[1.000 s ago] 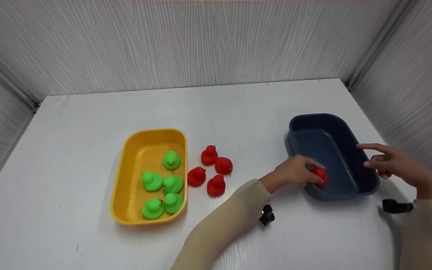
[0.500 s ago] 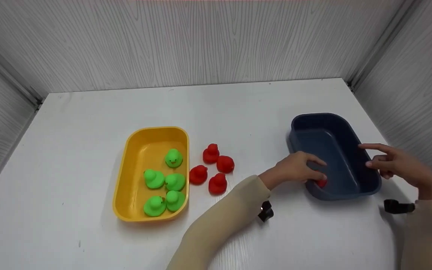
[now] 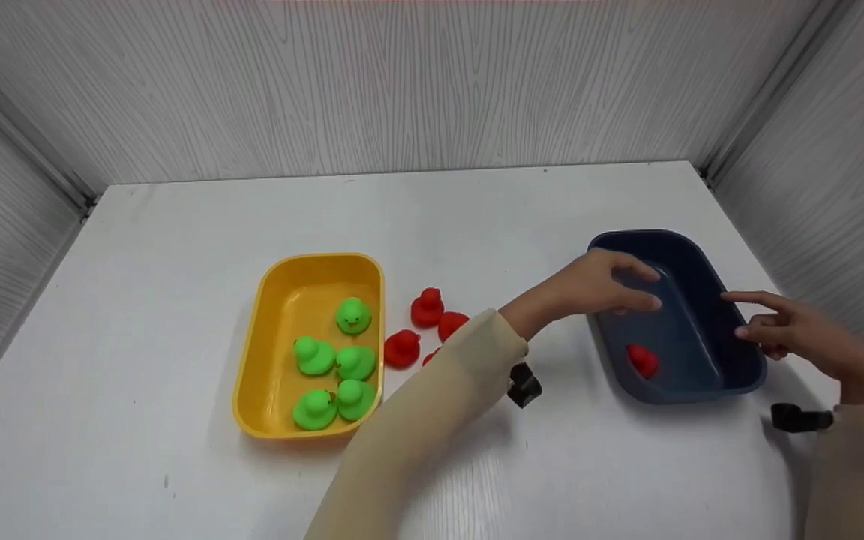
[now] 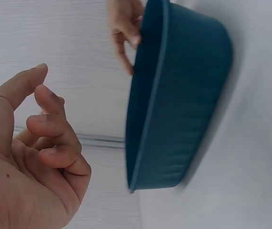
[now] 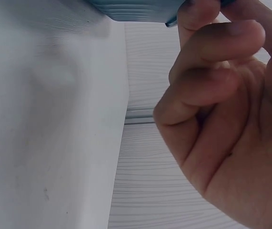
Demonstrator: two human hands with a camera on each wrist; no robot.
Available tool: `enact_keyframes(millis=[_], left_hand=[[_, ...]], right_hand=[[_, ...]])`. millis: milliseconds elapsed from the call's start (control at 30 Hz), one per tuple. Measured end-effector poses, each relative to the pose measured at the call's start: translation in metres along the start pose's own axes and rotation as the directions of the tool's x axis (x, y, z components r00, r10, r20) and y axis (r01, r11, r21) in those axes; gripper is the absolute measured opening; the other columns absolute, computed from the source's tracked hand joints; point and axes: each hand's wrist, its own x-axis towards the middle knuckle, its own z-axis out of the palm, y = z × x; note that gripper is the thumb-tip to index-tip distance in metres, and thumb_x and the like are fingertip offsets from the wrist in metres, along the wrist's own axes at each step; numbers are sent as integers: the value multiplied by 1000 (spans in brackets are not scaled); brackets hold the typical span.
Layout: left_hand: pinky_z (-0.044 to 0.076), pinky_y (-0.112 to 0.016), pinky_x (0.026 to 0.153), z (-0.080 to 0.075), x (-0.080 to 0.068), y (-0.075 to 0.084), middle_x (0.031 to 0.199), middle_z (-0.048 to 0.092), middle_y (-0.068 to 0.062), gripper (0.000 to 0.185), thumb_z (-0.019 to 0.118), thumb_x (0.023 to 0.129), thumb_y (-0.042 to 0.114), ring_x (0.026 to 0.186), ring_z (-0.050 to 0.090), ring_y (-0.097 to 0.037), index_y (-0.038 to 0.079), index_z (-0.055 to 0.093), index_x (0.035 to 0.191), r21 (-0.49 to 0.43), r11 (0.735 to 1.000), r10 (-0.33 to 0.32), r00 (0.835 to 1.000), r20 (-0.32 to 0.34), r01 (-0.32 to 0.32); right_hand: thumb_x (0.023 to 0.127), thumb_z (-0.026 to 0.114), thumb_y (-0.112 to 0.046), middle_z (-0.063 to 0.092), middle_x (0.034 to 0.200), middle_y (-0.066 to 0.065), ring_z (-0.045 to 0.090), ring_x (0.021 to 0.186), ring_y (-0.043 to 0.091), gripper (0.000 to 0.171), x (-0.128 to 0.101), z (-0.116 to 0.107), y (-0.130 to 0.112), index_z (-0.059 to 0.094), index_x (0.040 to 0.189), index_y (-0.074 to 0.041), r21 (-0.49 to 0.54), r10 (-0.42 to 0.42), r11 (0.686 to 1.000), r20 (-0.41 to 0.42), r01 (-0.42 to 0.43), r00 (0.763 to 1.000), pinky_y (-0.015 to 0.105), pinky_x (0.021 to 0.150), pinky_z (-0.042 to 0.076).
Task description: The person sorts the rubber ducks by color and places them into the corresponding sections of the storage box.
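Observation:
My left hand (image 3: 603,283) is above the near-left rim of the dark blue tub (image 3: 657,391), with thumb and index finger spread apart and nothing between them. The left wrist view also shows this hand (image 4: 40,143) holding nothing, its other fingers loosely bent. Inside the tub, a red rubber duck (image 3: 642,361) lies in the near-left corner. At the right rim, my right hand (image 3: 796,330) holds the edge with thumb and index finger. Its remaining fingers are curled outside the tub, as the right wrist view of the hand (image 5: 221,100) shows.
A yellow tub (image 3: 258,337) with several green rubber ducks (image 3: 314,356) stands left of centre. Beside its right wall are several red rubber ducks (image 3: 402,349), partly covered by my left sleeve (image 3: 432,405). White wood-grain walls (image 3: 402,90) border the white table (image 3: 162,300).
My left hand has let go of the red duck inside the blue tub, then lifted and moved away from me. The right hand stays at the rim. The view has shifted slightly.

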Motion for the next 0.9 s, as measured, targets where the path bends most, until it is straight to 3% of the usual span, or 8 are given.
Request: enact_keyframes(millis=[167, 300, 433, 733, 900], left_hand=[[53, -21, 78, -20, -10, 15, 126, 62, 3, 43, 71, 87, 24, 92, 68, -17, 15, 63, 127, 3, 999, 35, 999, -11, -35], [49, -20, 72, -39, -21, 13, 105, 69, -1, 42, 70, 88, 26, 80, 63, -10, 16, 63, 127, -21, 999, 48, 998, -40, -49], [43, -23, 65, -61, -33, 5, 86, 68, 0, 42, 68, 89, 30, 76, 55, -10, 19, 61, 129, 29, 999, 21, 997, -70, -19], [49, -26, 75, -103, -61, -6, 99, 68, -2, 42, 67, 89, 33, 90, 60, -18, 23, 60, 129, 92, 993, -56, 984, -172, 72], [50, -29, 76, -117, -74, -9, 101, 69, -2, 43, 67, 89, 33, 87, 59, -20, 22, 60, 130, 148, 984, -72, 983, -169, 98]], right_hand=[[98, 55, -16, 40, 64, -9, 41, 54, 11, 44, -1, -1, 1, 44, 140, -23, 2, -2, 1000, 1, 2, 1000, 33, 54, 36], [98, 54, -13, 35, 63, -6, 37, 54, 14, 45, -2, -1, 1, 44, 141, -21, 20, -29, 999, 9, 29, 1000, 37, 54, 30], [98, 54, -12, 32, 64, -3, 35, 55, 14, 45, -2, -1, 2, 43, 141, -20, 40, -42, 998, 13, 41, 999, 40, 57, 26], [99, 54, -14, 33, 64, -3, 36, 55, 16, 44, -3, -2, 1, 43, 141, -19, 23, -28, 999, 8, 28, 1000, 38, 55, 29], [99, 53, -12, 32, 64, -3, 34, 56, 17, 45, -2, -1, 1, 43, 141, -18, 43, -46, 998, 19, 45, 999, 40, 57, 26]])
